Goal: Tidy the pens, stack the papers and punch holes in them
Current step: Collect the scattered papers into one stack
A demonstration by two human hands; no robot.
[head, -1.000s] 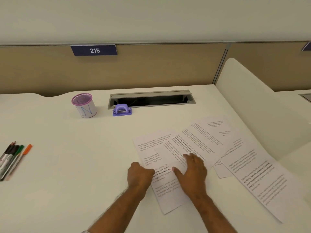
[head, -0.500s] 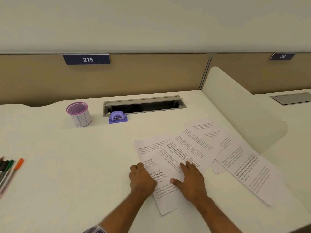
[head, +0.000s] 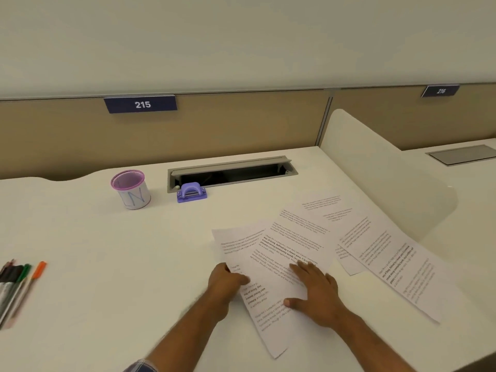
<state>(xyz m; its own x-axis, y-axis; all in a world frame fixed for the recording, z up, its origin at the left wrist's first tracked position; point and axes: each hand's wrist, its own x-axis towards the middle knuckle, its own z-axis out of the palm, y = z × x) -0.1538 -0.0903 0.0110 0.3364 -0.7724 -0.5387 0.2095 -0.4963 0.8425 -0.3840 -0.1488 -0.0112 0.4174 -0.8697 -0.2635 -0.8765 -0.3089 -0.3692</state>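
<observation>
Papers [head: 295,245] overlap under right hand [head: 319,294]; left hand [head: 224,281] pinches one edge.

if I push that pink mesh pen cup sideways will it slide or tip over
The pen cup looks empty and mesh-walled, so probably light. It stands upright on a smooth desk, so a low push likely slides it; a push near the rim might tip it.
</observation>
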